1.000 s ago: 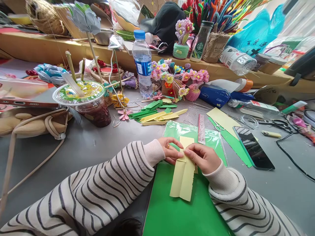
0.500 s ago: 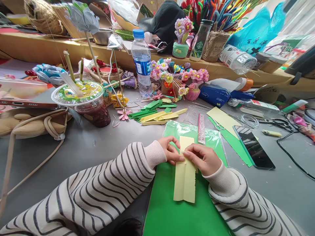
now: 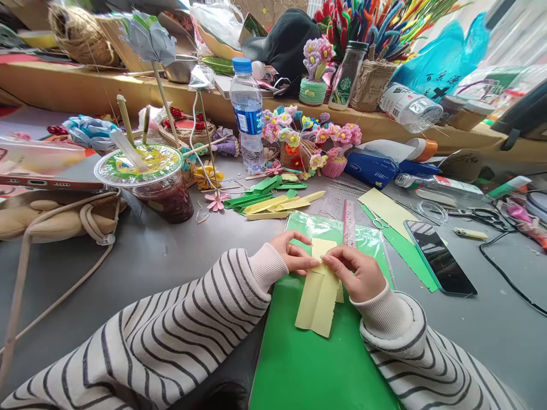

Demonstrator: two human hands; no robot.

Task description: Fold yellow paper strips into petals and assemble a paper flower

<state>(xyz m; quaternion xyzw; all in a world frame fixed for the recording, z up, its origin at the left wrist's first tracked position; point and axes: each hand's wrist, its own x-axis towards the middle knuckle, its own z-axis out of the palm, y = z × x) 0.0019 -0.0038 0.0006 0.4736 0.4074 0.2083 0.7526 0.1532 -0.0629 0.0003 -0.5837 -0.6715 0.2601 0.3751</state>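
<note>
"Where's the light coming from?"
"Upper right, it seems; that corner is pale and washed out. The whole scene is bright."
"Any glare?"
"Yes, white glints on the clear film (image 3: 376,244) and cup lid (image 3: 164,162), and pale reflections on the phone (image 3: 442,259)."
"Sharpness?"
"The yellow paper (image 3: 317,304) is fairly crisp, its shadow soft. Towards the edges, things look stretched and smeared."

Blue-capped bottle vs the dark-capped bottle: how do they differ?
Cap: the blue-capped bottle has a blue one; the dark-capped bottle a near-black one.
Marking: the former wears a blue label band, the latter a green logo.
Place: former on the table, latter on the ledge.
Shared: both clear-walled, capped.
</note>
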